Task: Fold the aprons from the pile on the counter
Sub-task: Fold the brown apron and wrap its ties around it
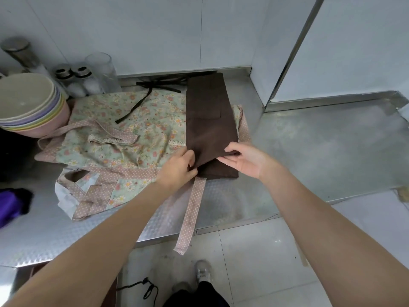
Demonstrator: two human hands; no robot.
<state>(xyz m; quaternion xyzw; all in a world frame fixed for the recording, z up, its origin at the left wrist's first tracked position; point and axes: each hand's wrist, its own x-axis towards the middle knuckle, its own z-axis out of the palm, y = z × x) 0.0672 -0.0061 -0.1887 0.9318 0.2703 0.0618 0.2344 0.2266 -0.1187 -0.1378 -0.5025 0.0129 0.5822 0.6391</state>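
A brown apron [209,116] lies folded into a long narrow strip on the metal counter [321,147], its far end against the back wall. My left hand [179,169] pinches the near left corner of its top layer. My right hand [245,161] grips the near right edge, thumb on top and fingers under the cloth. The near end is lifted slightly off the layer below. A floral apron [124,138] with pink dotted trim lies spread out to the left, partly under the brown one. One of its dotted straps [191,216] hangs over the counter's front edge.
Stacked pastel bowls [28,105] stand at the far left, with glass jars and shakers [77,80] behind them. A purple and black object [13,204] sits at the left edge. The brown apron's dark tie [141,100] lies across the floral apron. Tiled floor lies below the counter.
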